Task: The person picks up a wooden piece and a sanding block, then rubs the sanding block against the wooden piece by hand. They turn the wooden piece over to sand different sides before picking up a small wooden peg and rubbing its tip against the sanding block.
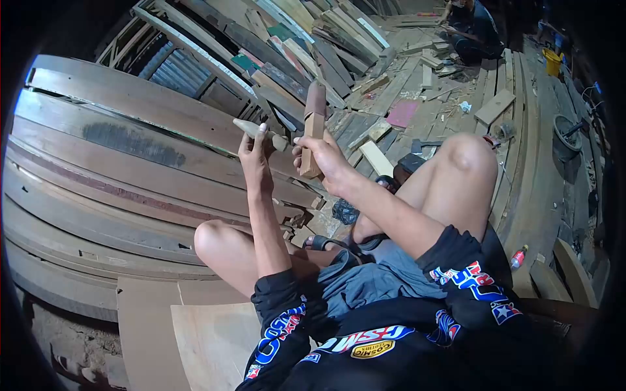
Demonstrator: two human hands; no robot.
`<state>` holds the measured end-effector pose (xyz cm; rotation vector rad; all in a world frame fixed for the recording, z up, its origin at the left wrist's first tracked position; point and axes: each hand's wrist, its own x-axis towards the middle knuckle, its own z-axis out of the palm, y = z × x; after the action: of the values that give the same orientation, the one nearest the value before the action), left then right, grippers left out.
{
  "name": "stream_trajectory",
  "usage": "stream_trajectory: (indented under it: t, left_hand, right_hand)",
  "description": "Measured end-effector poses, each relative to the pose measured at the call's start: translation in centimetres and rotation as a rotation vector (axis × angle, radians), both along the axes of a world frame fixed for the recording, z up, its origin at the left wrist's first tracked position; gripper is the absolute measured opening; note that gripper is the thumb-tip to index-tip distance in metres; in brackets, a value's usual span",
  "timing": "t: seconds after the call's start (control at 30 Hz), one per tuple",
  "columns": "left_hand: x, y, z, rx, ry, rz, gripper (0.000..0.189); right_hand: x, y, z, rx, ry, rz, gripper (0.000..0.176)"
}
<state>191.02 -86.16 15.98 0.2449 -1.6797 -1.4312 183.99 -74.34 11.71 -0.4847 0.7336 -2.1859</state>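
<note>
My left hand (255,148) is raised at the centre left, its fingers closed round a pale, pointed piece (244,125) that looks like carved wood. A rounder end of that piece (280,142) sticks out on the right side of the fingers. Beside it, my right hand (324,158) grips a carved wooden piece (313,124) held nearly upright. This one has a square-edged lower part and a darker, rounded top. The two held pieces are close together but appear apart. My fingers hide the middle of both.
Long stacked boards (130,143) rise on the left. Scrap wood (313,39) leans at the back. Offcuts (494,107) litter the plank floor. Another person (473,32) sits at the far right, near a yellow bucket (552,62). A dark bucket (566,140) and a bottle (519,257) stand to the right.
</note>
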Motion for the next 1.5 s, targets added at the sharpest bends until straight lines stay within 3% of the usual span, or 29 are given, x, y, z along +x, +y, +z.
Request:
stream_trajectory:
  t: [0.23, 0.33, 0.5, 0.53, 0.63, 0.7, 0.83, 0.87, 0.97, 1.07, 1.1, 1.17, 1.3, 1.37, 1.5]
  left_hand:
    - [0.3, -0.7, 0.3, 0.009, 0.090, -0.028, 0.019]
    - [0.2, -0.3, 0.3, -0.015, 0.106, -0.012, 0.022]
    - [0.0, 0.3, 0.3, -0.007, 0.085, -0.003, 0.025]
    - [0.0, 0.0, 0.2, -0.046, 0.016, 0.033, 0.038]
    - [0.4, -0.7, 0.3, 0.051, -0.018, -0.013, 0.039]
    - [0.4, -0.4, 0.5, 0.080, -0.053, 0.046, 0.038]
    - [0.3, -0.7, 0.3, 0.222, -0.069, 0.217, 0.032]
    - [0.6, -1.3, 0.1, 0.163, -0.036, 0.108, 0.031]
    - [0.5, -2.5, -0.6, 0.126, -0.047, 0.147, 0.031]
    - [0.5, -2.7, -0.6, 0.149, -0.048, 0.145, 0.029]
    - [0.6, -2.7, -0.4, 0.158, -0.074, 0.145, 0.029]
    - [1.1, -2.1, -0.1, 0.134, -0.012, 0.025, 0.028]
    - [1.8, -2.0, 0.6, 0.228, -0.006, 0.039, 0.026]
    - [1.8, -2.3, 0.8, 0.265, 0.033, 0.022, 0.027]
    - [1.1, -2.3, 0.4, 0.410, 0.029, 0.056, 0.023]
  right_hand:
    - [0.6, 0.6, 0.5, 0.042, 0.096, 0.005, 0.043]
    - [0.8, 0.6, 0.5, 0.075, 0.311, -0.024, 0.061]
    - [1.0, -0.3, -0.2, 0.126, 0.455, -0.056, 0.070]
    - [1.0, -0.4, -0.3, 0.143, 0.477, -0.086, 0.070]
    - [0.3, -1.8, -1.5, 0.218, 0.628, -0.236, 0.072]
    - [0.1, -2.2, -1.9, 0.236, 0.856, -0.573, 0.074]
    - [1.0, 1.4, 1.1, 0.269, 0.835, -0.474, 0.075]
    - [1.1, 1.7, 1.5, 0.204, 0.919, -0.570, 0.075]
    - [1.3, 1.9, 1.6, 0.108, 1.057, -0.722, 0.080]
    - [1.5, 2.1, 1.3, 0.379, 1.285, -0.654, 0.085]
    - [1.2, 1.9, 1.1, 0.379, 1.284, -0.653, 0.085]
    - [0.3, 1.1, 0.4, 0.675, 1.328, -0.402, 0.084]
    - [-2.0, -0.4, -2.6, 0.658, 1.200, -0.358, 0.083]
    - [-1.5, 0.7, -1.2, 0.644, 1.134, -0.319, 0.082]
    - [-0.3, 0.9, 0.5, 0.534, 1.066, -0.470, 0.083]
